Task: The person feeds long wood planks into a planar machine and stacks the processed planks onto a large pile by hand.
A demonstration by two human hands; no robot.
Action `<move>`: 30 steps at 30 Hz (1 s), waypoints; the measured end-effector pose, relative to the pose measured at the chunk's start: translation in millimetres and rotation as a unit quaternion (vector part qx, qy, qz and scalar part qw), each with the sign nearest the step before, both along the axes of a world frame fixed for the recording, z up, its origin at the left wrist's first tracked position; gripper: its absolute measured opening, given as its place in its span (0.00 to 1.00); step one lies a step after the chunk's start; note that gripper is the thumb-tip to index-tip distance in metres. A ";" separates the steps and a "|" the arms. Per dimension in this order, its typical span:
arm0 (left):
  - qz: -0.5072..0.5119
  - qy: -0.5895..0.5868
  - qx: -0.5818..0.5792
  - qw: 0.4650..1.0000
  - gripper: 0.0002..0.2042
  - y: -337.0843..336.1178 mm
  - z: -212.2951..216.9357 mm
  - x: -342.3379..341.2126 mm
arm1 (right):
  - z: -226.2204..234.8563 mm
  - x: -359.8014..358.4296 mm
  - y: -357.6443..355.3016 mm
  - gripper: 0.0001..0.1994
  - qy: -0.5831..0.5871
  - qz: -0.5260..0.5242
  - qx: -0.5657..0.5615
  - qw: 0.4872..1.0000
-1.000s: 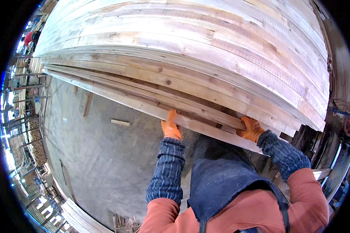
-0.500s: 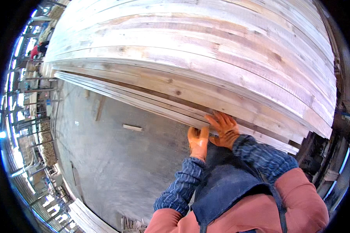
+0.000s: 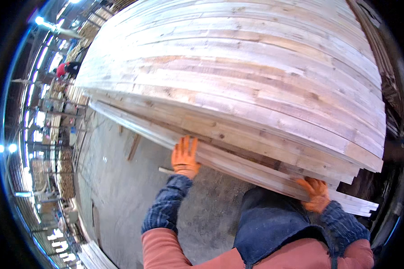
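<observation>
Both my hands wear orange gloves and touch long, narrow wooden boards [image 3: 247,169] along the near side of a big timber stack [image 3: 238,67]. My left hand [image 3: 185,158] lies over the boards near mid-length, fingers stretched out and slightly spread; its thumb is hidden. Close to their right end, my right hand [image 3: 316,195] has its fingers bent over the outer board and grips it. That board's broad face is tipped toward me. A dark gap separates it from the stack's side. The board ends [image 3: 357,206] stick out beyond my right hand.
On the grey concrete floor [image 3: 125,188] lie a wood strip [image 3: 133,147] and a short offcut [image 3: 166,170]. More timber is piled [image 3: 65,175] along the left. A person in red [image 3: 61,70] is far off at the upper left. Dark framework stands right of the stack.
My hands, close together before, have moved apart: left hand leftward along the boards, right hand toward their right end. The outer board now shows more of its broad face. My view has shifted.
</observation>
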State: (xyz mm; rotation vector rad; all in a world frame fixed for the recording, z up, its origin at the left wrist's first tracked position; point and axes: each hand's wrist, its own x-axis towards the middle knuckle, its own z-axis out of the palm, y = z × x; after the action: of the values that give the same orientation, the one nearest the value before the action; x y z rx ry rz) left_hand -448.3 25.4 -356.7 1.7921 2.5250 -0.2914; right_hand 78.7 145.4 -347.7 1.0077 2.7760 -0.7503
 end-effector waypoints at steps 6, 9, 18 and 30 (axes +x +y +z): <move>-0.217 -0.026 -0.039 0.975 0.34 26.1 -0.4 -65.9 | 54.3 196.6 -22.2 0.42 -0.132 -0.069 0.067 0.987; -0.301 -0.082 -0.051 0.949 0.37 29.4 1.1 -35.3 | 87.9 234.3 -18.6 0.43 -0.148 -0.064 0.075 0.984; -0.376 -0.062 0.038 0.924 0.25 37.5 32.2 140.7 | 68.1 351.6 -61.6 0.59 -0.289 -0.280 0.102 0.910; -0.411 -0.176 0.018 0.894 0.47 98.3 59.5 509.1 | 35.7 310.2 -35.9 0.50 -0.029 -0.197 0.239 0.950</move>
State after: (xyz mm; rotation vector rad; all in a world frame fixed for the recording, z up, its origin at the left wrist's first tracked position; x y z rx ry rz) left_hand 60.8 123.7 -297.2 2.5473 1.4370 0.0763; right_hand 388.9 109.5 -312.0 1.6674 2.7941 -0.0522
